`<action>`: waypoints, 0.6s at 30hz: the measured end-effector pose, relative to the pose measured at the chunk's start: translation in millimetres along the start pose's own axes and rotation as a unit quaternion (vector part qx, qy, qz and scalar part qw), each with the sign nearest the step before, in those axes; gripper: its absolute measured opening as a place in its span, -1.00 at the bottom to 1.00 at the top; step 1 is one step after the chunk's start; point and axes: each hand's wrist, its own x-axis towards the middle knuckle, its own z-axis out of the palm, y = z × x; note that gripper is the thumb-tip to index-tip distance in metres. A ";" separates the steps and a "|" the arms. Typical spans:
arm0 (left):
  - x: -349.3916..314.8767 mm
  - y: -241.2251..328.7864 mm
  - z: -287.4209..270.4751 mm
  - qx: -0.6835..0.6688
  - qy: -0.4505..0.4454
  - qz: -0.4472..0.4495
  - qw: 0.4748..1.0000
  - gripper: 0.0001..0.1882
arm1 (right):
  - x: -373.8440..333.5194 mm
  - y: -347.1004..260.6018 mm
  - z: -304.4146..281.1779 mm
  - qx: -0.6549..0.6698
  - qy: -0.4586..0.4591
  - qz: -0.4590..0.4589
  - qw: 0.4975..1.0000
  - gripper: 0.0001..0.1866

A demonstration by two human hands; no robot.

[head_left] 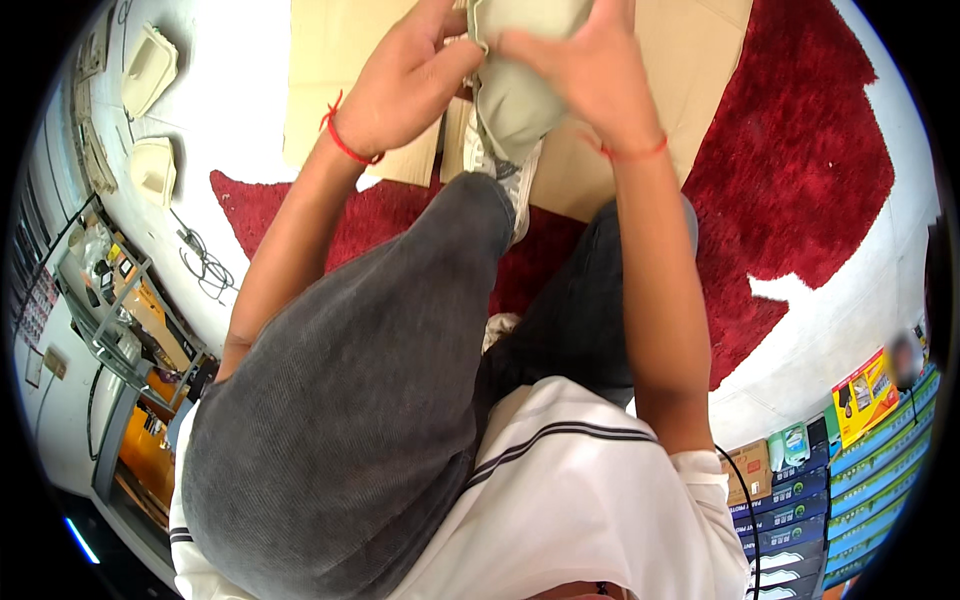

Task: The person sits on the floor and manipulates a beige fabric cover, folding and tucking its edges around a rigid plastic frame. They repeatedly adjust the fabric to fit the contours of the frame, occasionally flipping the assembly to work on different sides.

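Note:
A grey-green cloth piece (520, 100) with a stitched edge and a rounded lower end hangs at the top of the view, partly cut off. Its exact kind is unclear. My left hand (405, 85) is closed on its left edge, thumb and fingers pinching the seam. From the other side, my right hand (600, 75) grips the cloth, one digit stretched across its front toward the left thumb. That hand is slightly blurred, and its other fingers are partly out of view. Each wrist wears a red string. Below the cloth is my patterned shoe (515, 185).
Flattened cardboard (660, 100) lies over a dark red shaggy rug (800, 170) on a pale floor. Beige plastic trays (152, 75) and a coiled dark cable (205, 265) lie left. A cluttered metal rack (110, 290) stands farther left; stacked boxes (790, 520) stand lower right.

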 end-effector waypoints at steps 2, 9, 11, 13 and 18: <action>1.3 -8.5 2.4 -0.014 0.007 0.047 0.999 -0.08 | -2.3 -0.9 1.5 -0.028 0.002 -0.009 1.000 0.19; -0.5 -5.0 4.2 -0.018 0.023 0.024 0.999 -0.07 | 26.4 -5.8 12.0 -0.048 0.041 -0.024 0.998 0.22; -5.6 -9.0 -1.4 -0.033 0.020 -0.006 0.999 -0.11 | 26.1 2.6 17.2 -0.052 0.031 -0.032 0.998 0.23; -5.1 -15.3 -4.0 -0.023 0.034 -0.010 0.999 -0.11 | 12.6 -4.9 11.1 -0.095 -0.007 -0.035 0.995 0.26; 2.3 -10.5 7.4 0.062 0.056 0.085 0.993 -0.12 | 22.3 -15.9 3.6 -0.133 -0.022 0.042 0.990 0.32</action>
